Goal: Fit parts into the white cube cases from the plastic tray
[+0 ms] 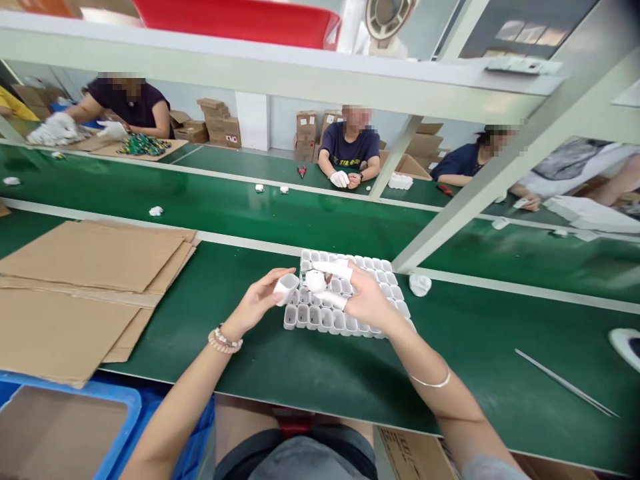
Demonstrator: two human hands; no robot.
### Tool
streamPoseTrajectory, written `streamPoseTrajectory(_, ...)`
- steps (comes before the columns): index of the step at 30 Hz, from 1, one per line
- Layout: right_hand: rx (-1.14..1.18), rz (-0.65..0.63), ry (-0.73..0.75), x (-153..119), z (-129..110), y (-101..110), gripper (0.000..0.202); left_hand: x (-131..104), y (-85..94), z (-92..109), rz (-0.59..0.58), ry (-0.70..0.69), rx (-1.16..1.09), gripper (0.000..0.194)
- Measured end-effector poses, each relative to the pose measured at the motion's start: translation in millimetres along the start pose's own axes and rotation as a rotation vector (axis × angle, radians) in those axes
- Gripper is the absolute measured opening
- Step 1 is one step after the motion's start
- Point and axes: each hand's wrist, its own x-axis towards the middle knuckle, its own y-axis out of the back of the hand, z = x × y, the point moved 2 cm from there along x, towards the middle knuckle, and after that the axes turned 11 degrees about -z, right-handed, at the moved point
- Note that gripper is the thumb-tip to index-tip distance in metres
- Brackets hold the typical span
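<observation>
Between the thumb and fingers of my left hand [263,297] is a small white plastic cup-like housing [287,289], tilted with its opening up. My right hand [363,293], with white finger covers on some fingers, grips a rounded white piece [315,281] just right of that housing; the two parts look apart. Below and behind both hands, rows of similar white open housings [327,320] stand packed together on the green bench [250,363]. My right hand and forearm hide part of these rows.
Flattened cardboard sheets [85,260] lie at left, above a blue crate [133,400]. A white lump [420,285] and a thin metal rod [565,381] are on the right. Beyond runs a green conveyor [215,213] with small white parts; co-workers [350,143] sit across it. A slanted post [440,227] stands at right.
</observation>
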Motion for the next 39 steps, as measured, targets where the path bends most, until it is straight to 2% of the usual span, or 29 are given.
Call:
streamPoseTrajectory(3,-0.054,0.002,0.090,-12,-14,-7,0.042,-3,-4.9,-1,-0.004,0.149,-0.234,0.051)
streamPoseTrajectory(7,-0.102,-0.028,0.171,-11,-7,-24,0.046,-2,-6.9,-4,0.081,0.245,-0.187,0.054)
streamPoseTrajectory(12,-0.160,0.000,0.198,-13,-1,-37,0.047,0,-8.4,-6,0.047,0.204,-0.173,0.057)
streamPoseTrajectory(27,-0.246,0.006,0.094,-16,-14,-30,0.041,1,-10.2,-8,0.047,0.114,-0.167,0.042)
streamPoseTrajectory(39,-0.380,0.070,0.113,-20,-16,-38,0.053,1,-10.4,-8,0.033,0.129,-0.128,0.039)
